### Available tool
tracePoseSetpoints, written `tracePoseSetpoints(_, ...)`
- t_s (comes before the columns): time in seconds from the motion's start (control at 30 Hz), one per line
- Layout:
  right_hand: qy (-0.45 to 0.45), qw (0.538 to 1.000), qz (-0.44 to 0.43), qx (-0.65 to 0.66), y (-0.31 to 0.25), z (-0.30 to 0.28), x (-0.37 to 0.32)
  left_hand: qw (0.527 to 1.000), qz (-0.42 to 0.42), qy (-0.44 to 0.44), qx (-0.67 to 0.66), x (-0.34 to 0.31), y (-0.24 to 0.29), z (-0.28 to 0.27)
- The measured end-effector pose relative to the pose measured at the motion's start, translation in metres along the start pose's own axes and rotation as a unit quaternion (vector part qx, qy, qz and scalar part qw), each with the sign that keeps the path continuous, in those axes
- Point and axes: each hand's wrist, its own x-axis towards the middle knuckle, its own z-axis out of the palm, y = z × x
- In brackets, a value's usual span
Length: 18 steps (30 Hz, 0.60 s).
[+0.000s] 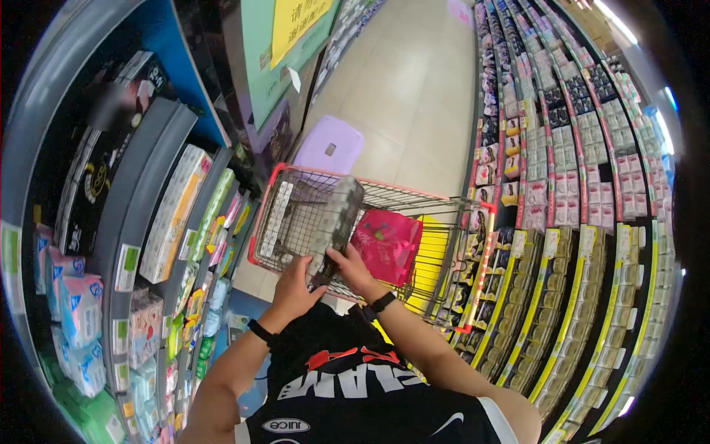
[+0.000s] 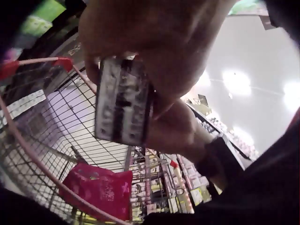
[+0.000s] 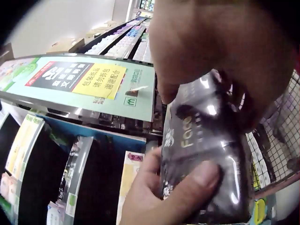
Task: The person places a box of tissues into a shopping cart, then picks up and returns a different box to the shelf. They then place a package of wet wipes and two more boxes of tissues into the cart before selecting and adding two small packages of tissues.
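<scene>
A long plastic-wrapped pack, grey on top and dark along the side, is held over the cart basket. My left hand grips its near end, with the thumb pressed on the dark wrap of the pack in the right wrist view. My right hand pinches the same end from the other side; its fingers bend over the wrap in the right wrist view. The left wrist view shows the pack's end face beneath a hand. A pink bag lies in the cart beside the pack.
The wire cart has a red rim. Another white-and-grey pack lies at its left end. A purple stool stands beyond it. Stocked shelves line the left, and racks of small packets the right.
</scene>
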Motion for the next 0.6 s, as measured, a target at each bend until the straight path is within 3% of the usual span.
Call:
tracePoseSetpoints(0.07,0.039,0.999,0.019,-0.015,0.010,0.001,0.010,0.997,0.051,0.018,0.063,0.006,-0.004,-0.001)
tracePoseSetpoints(0.17,0.055,0.995,0.086,0.003,0.001,0.005,0.011,0.996,0.046,-0.006,0.071,0.024,-0.019,-0.001)
tracePoseSetpoints(0.27,0.031,0.987,0.075,-0.137,-0.008,0.003,0.005,0.999,0.036,-0.021,0.026,0.042,-0.063,0.019)
tracePoseSetpoints(0.33,0.028,0.980,0.043,-0.191,0.009,-0.010,0.005,0.961,-0.121,-0.110,-0.223,0.059,-0.108,0.038)
tracePoseSetpoints(0.4,0.017,0.976,0.023,-0.214,0.011,-0.016,-0.002,0.879,-0.214,-0.137,-0.404,0.071,-0.102,0.025)
tracePoseSetpoints(0.6,0.092,0.985,0.077,-0.122,0.027,-0.023,-0.023,0.893,-0.165,-0.271,-0.318,0.079,-0.121,0.036)
